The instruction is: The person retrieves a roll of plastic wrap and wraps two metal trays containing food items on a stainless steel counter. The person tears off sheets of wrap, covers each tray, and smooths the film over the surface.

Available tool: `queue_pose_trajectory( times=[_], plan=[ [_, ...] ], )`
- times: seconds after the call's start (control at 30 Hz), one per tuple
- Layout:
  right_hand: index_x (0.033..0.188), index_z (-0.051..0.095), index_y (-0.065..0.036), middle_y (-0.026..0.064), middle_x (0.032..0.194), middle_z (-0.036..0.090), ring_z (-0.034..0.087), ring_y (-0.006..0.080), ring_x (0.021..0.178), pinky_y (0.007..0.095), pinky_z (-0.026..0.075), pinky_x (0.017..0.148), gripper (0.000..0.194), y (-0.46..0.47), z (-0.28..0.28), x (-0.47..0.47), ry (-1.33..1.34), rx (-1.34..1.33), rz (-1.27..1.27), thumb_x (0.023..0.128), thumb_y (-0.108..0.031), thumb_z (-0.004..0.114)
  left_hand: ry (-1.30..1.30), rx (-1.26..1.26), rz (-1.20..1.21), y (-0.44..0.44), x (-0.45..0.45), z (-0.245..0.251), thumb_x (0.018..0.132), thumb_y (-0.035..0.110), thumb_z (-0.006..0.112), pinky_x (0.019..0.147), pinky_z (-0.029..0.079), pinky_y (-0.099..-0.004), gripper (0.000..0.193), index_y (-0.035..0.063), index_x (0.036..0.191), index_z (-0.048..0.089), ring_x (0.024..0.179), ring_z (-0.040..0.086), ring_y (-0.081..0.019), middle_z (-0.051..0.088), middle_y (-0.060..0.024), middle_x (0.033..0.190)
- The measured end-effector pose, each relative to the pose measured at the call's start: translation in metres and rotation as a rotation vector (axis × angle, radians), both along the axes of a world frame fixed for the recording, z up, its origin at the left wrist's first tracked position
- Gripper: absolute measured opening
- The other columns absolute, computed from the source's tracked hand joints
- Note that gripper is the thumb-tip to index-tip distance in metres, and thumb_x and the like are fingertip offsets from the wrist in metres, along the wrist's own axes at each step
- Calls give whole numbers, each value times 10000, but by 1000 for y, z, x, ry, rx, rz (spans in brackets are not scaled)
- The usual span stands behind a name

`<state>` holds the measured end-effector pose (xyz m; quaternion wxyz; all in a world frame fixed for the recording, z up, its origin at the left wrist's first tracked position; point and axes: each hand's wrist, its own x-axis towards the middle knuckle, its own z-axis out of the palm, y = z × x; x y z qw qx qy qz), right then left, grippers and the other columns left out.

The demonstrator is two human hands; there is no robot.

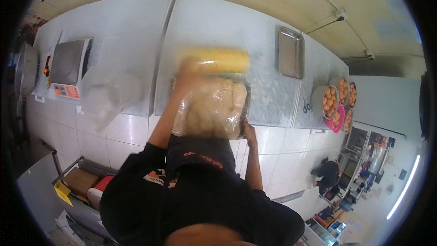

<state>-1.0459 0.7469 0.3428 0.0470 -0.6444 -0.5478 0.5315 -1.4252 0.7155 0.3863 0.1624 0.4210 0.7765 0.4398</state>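
Note:
In front of me a metal tray (248, 95) holds pale tan food (208, 109), bread or dough, under shiny clear plastic film (232, 121). Its near end juts past the table edge towards my apron. My right hand (250, 132) grips the tray's near right side, with the fingers partly hidden. Motion blurs my left hand (191, 70), which is over the far left part of the tray, at the left end of a yellow roll of film (225, 60). Whether its fingers hold the roll or the film cannot be made out. The roll lies crosswise just beyond the tray.
A smaller metal tray (291, 53) stands further right, with scissors (306, 108) and bowls of eggs (329, 102) beyond. To the left are a clear plastic bag (109, 90) over the table edge and a digital scale (68, 63). A person (327, 176) crouches by shelving at the right.

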Motion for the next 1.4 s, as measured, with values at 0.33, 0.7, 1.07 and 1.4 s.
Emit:
queue_pose_trajectory(
  times=[0.33,0.7,1.07,1.4],
  plan=[
    [1092,564,46,203,1032,628,601,263,962,364,476,816,555,159,46,-194,220,391,-29,777,-377,738,-201,30,281,-12,-53,-53,872,386,639,756,453,-332,465,-56,1006,588,827,585,-217,625,-124,866],
    [772,559,-61,-58,681,449,405,47,655,215,324,590,199,47,145,-31,542,250,55,852,-185,691,-625,8,207,-160,57,118,885,257,669,705,477,-259,283,-7,979,629,811,597,-96,653,-42,892],
    [863,626,69,84,737,647,561,93,664,259,447,572,338,-43,124,5,284,152,-132,888,-267,659,-1089,-250,363,-209,101,115,901,263,641,679,501,-248,400,-54,1129,553,786,643,-135,673,-96,923],
    [741,587,58,293,709,588,575,473,708,499,444,657,542,-82,42,6,-250,231,-116,945,-426,452,-1099,-480,393,-260,124,14,896,276,653,645,485,-249,415,-81,1096,588,759,612,-137,659,-107,904]
  ],
)
